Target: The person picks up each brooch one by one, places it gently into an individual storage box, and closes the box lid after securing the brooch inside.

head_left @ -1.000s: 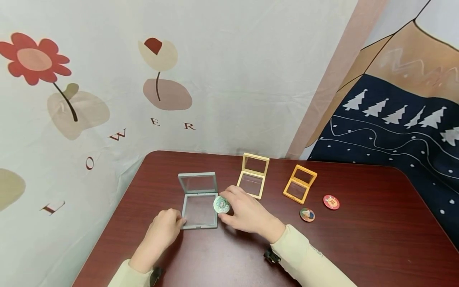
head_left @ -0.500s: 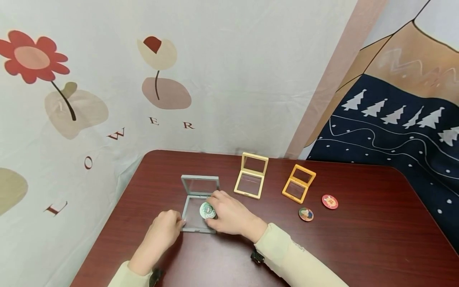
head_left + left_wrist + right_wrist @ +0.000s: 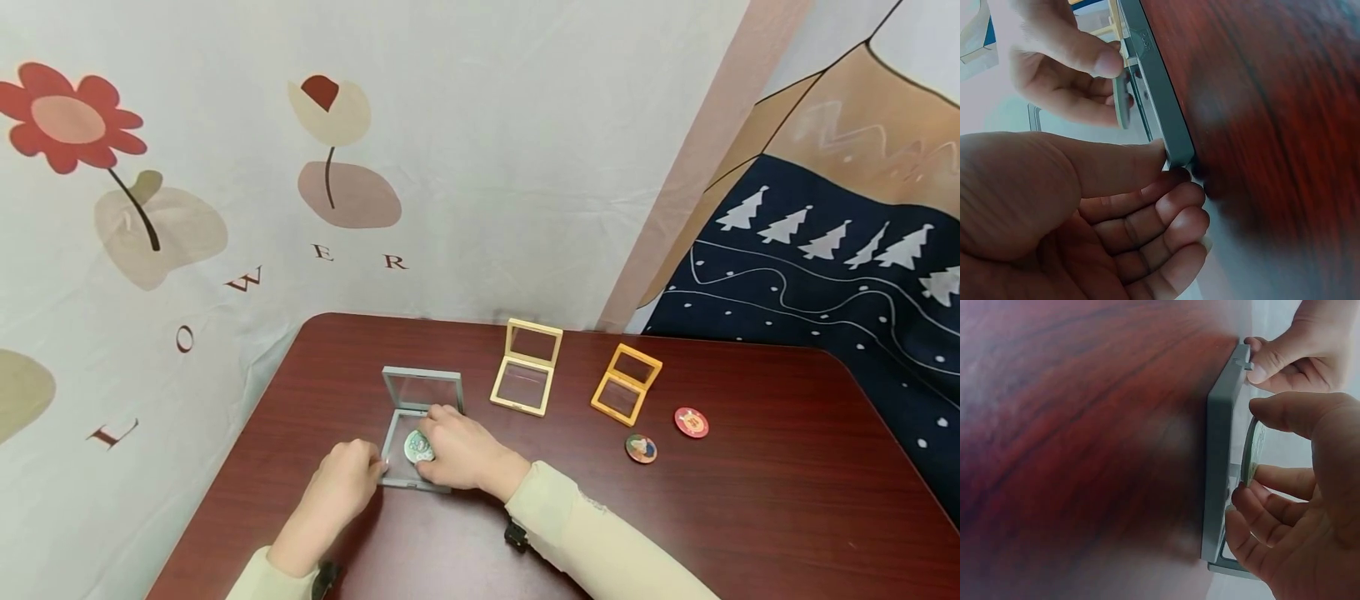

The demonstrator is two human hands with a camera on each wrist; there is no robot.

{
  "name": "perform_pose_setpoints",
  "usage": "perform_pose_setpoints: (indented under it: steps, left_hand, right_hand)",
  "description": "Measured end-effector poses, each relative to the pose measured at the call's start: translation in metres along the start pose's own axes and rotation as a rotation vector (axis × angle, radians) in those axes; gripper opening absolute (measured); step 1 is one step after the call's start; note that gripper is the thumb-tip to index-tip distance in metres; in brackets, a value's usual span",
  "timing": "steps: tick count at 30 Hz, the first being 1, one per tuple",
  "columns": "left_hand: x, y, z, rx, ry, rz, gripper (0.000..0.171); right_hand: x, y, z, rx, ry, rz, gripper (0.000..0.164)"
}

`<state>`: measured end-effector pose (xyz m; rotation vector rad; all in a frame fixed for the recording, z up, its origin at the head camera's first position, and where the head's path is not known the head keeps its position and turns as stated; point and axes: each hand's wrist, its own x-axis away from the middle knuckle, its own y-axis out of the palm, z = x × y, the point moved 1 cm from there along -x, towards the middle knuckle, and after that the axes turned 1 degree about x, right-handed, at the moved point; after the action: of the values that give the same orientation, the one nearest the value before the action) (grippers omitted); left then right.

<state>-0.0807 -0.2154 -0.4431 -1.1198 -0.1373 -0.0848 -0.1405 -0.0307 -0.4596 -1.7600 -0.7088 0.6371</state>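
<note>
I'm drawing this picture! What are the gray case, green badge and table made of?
The gray case looks like matte plastic: smooth, evenly colored sides. Its see-through window could be plastic film. The green badge could be metal or plastic: thin rim, smooth printed face. The table looks like wood or laminate: streaky reddish-brown grain, soft shine.

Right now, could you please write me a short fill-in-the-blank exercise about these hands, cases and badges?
1. The left hand pinches the grey case; the green badge is in the other hand, the ____ one.
2. The pale yellow case stands between the grey case and another case coloured ____.
3. In the head view, the dark badge lies to the ____ of the red badge.
Missing words: right; orange; left.
</note>
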Motion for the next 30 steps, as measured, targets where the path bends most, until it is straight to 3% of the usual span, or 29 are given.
perform_pose_setpoints:
  steps: [12, 19, 23, 30]
  left_hand:
    - [0.001, 0.0, 0.0, -0.006, 0.014, 0.008, 0.033]
    - [0.001, 0.001, -0.001, 0.003, 0.018, 0.012, 0.031]
    - [0.0, 0.002, -0.001, 0.01, 0.029, 0.014, 0.031]
    - [0.0, 0.003, -0.002, -0.003, 0.054, 0.048, 0.033]
  right_hand:
    - [-0.005, 0.004, -0.003, 0.063, 0.004, -0.008, 0.034]
    - [-0.002, 0.003, -0.004, 0.116, -0.001, 0.014, 0.041]
    - [0.004, -0.005, -0.002, 0.091, -0.04, 0.103, 0.033]
    - [0.02, -0.032, 0.009, -0.043, -0.141, 0.37, 0.011]
